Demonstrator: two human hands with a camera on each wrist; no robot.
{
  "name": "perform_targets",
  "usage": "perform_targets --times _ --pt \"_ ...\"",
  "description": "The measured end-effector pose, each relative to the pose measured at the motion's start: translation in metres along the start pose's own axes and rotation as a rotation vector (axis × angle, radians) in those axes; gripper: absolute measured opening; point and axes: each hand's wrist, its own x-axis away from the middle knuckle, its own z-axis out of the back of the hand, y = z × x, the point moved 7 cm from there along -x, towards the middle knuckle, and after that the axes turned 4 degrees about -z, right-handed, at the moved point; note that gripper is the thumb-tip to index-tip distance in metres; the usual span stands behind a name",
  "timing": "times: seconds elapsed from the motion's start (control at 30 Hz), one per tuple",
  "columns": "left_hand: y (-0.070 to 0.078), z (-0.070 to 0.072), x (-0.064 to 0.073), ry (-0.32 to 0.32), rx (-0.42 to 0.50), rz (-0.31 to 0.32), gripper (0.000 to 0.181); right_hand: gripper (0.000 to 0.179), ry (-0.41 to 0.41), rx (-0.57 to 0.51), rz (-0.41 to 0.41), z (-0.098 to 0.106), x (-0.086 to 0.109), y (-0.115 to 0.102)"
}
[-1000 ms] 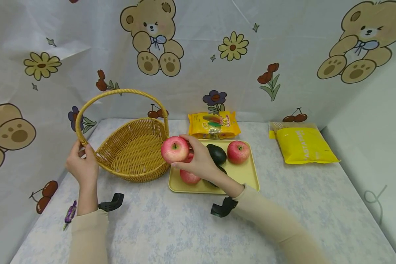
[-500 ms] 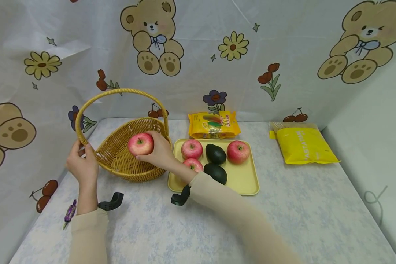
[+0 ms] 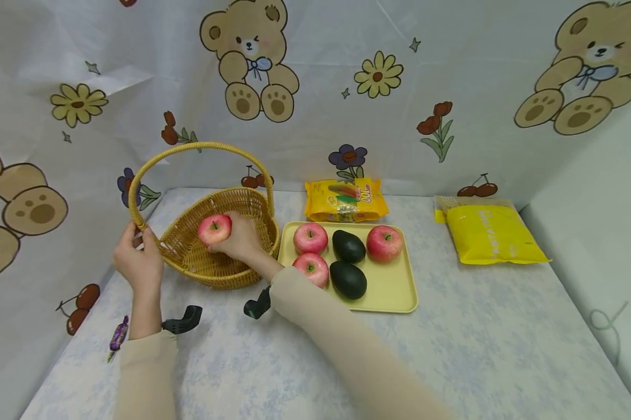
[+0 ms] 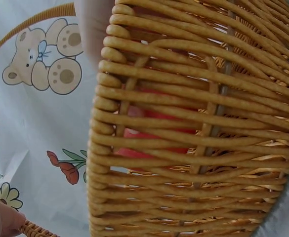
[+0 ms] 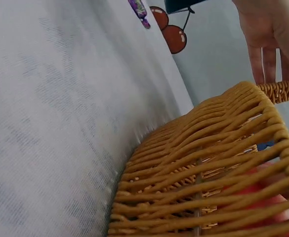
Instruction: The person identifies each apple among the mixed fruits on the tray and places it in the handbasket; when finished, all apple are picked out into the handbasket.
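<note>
My right hand (image 3: 243,236) holds a red apple (image 3: 214,230) down inside the wicker basket (image 3: 218,279), below the level of its rim. Through the weave, the left wrist view shows red apple skin (image 4: 159,126) and a fingertip. At the left end of the basket, my left hand (image 3: 140,256) grips the base of the arched handle (image 3: 205,144). The right wrist view also has the left hand (image 5: 272,39) with its fingers at the wrapped handle (image 5: 280,92). On the yellow tray (image 3: 391,291) lie several more apples (image 3: 311,238) and two dark green avocados (image 3: 348,280).
Behind the tray stands an orange-yellow snack packet (image 3: 345,200). A bright yellow bag (image 3: 494,233) lies at the back right. A purple-wrapped candy (image 3: 118,337) is near the left table edge. A patterned sheet (image 3: 315,87) hangs behind the table.
My right hand has carried the apple left from over the tray, then lowered it into the basket. The left hand keeps its hold on the handle. The head view has shifted slightly.
</note>
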Motion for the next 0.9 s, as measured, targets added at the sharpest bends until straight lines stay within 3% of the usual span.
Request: perform_targets --times 0.47,0.7,0.9 --pt "0.0022 -0.0013 0.0001 0.012 -0.001 -0.029 0.034 0.079 -0.057 0.029 -0.067 -0.0115 -0.0075 0.0052" --pt "0.0012 -0.0029 -0.0005 0.017 -0.005 -0.037 0.034 0.056 -0.046 0.051 -0.086 -0.0104 -0.0084 0.0059" --pt "0.0019 -0.0020 0.0000 0.024 -0.006 -0.054 0.033 0.054 -0.044 0.081 -0.087 -0.0109 -0.0077 0.0055"
